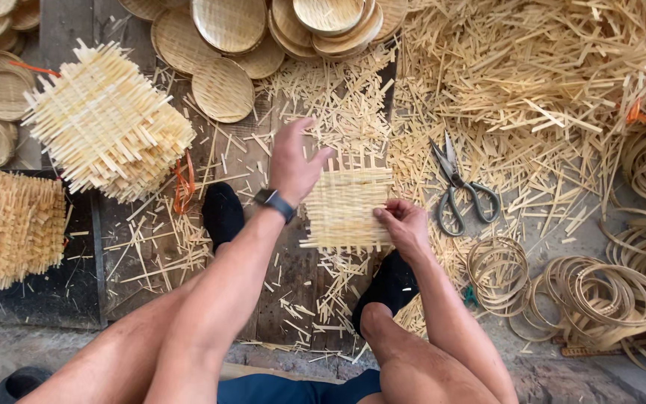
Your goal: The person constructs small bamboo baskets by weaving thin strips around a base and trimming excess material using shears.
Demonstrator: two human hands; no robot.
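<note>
Right grip: right hand (405,224) pinches the right edge of the small pale square woven bamboo mat (347,207).
Left grip: left hand (293,164) open, fingers spread by the mat's left edge.
Handling: looks light, springy, loose-edged; best held by opposite edges.

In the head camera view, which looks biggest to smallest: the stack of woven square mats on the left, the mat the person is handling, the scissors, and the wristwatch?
1. Stack of woven square mats, clearly largest.
2. Woven mat, held by the right hand, with the left hand on it.
3. Scissors.
4. Wristwatch, smallest, though nearer the camera.
</note>
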